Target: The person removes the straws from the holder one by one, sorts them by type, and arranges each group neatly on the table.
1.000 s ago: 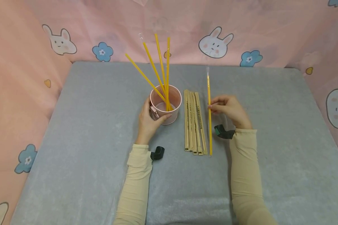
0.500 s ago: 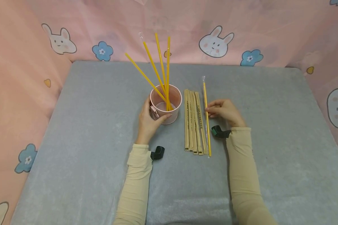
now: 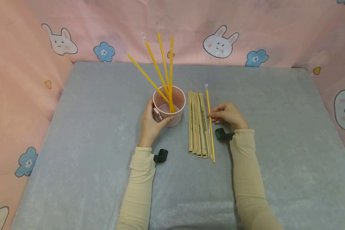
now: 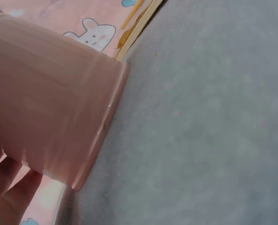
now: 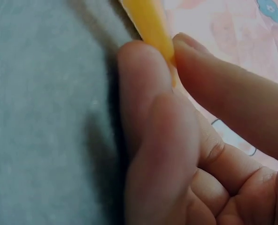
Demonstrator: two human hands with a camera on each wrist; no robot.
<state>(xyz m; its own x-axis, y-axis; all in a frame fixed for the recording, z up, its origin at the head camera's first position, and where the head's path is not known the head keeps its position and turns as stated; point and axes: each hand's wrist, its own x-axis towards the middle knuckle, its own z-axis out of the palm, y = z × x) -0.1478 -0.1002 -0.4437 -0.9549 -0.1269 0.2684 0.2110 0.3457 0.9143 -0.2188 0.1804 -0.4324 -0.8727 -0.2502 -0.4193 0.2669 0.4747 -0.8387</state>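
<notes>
A small pink bucket stands upright on the grey tabletop, and my left hand holds its left side with fingers and thumb around it. In the left wrist view, fingertips press the bucket's wall. Several yellow straws in clear wrap lean inside the bucket, fanned out over its rim. My right hand pinches another wrapped yellow straw near its middle, right of the paper packets. Up close in the right wrist view, the straw lies between thumb and fingers.
Several slim brown paper packets with printing lie side by side between the bucket and the right hand. The grey table has pink cloth with rabbits and flowers behind and beside it.
My right hand has moved slightly left and toward me with the straw, which now lies close alongside the paper packets. The left hand and the bucket have stayed put.
</notes>
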